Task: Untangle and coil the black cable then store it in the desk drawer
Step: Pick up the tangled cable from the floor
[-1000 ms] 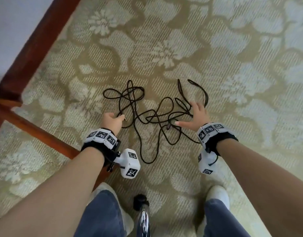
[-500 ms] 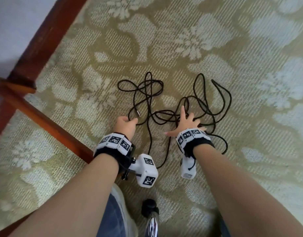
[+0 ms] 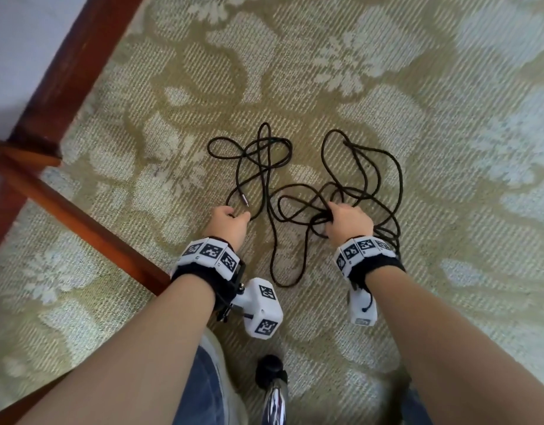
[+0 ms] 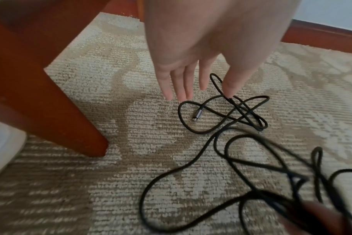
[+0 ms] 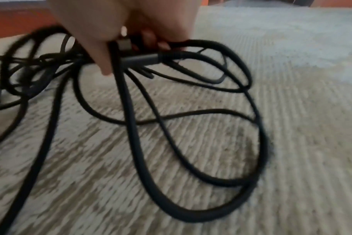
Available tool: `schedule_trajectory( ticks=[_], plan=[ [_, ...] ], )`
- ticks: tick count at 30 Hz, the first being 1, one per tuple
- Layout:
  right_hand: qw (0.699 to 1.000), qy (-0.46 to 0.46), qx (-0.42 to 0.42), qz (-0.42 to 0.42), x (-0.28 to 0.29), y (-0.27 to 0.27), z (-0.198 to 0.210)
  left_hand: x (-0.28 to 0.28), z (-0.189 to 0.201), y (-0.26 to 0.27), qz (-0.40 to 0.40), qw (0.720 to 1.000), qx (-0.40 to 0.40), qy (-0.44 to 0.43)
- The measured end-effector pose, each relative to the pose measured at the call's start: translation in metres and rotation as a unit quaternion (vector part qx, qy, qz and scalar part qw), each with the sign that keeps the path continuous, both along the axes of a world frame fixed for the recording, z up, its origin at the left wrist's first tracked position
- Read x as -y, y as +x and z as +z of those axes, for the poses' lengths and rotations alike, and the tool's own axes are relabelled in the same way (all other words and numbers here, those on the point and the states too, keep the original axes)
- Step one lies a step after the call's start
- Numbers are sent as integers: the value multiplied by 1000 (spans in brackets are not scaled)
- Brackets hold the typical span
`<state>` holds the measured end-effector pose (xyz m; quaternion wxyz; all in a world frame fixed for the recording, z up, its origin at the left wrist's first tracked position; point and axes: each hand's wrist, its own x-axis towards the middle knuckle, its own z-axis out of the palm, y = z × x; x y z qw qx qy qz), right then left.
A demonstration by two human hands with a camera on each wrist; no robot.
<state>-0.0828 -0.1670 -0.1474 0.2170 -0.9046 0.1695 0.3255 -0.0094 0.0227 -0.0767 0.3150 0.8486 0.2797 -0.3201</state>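
A bundle of the black cable (image 3: 298,197) was gathered into the curled fingers of the right hand (image 3: 347,220) beside the desk leg (image 3: 89,228), the left hand (image 4: 201,52) left straight-fingered, holding nothing, so untangling had begun.

Both bare forearms reach down, left hand (image 4: 201,63) hanging with fingers straight, right hand (image 3: 347,220) curled in a closed grip.

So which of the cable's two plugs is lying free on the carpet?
The plug near the left hand lies untouched on the carpet; the other plug is in the right hand's grip.
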Motion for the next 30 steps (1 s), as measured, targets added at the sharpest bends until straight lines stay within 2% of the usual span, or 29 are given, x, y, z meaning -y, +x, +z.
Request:
schedule_trajectory(
  ticks=[4,7,10,13,15,19,21,25,28,30],
  plan=[
    [985,27,170,-2,27,3,19,10,3,-5,-19,999,11,-27],
    [966,60,253,3,48,14,43,20,10,0,-64,996,33,-53],
    [948,66,310,-2,67,29,84,35,26,10,-87,992,31,-86],
    [929,68,362,25,80,41,137,56,50,19,-27,984,-2,-174],
    [918,67,387,56,90,46,174,73,67,23,15,968,-51,-245],
    [901,66,425,49,109,47,247,107,111,24,125,925,-139,-331],
    [893,61,444,42,116,43,278,121,128,21,79,933,-126,-327],
    [872,70,485,-12,131,34,334,127,146,11,33,953,-5,-301],
    [869,67,490,-11,142,22,372,138,167,-1,12,950,3,-313],
    [867,55,494,-24,150,14,396,150,183,-5,-43,949,-3,-313]
  ],
)
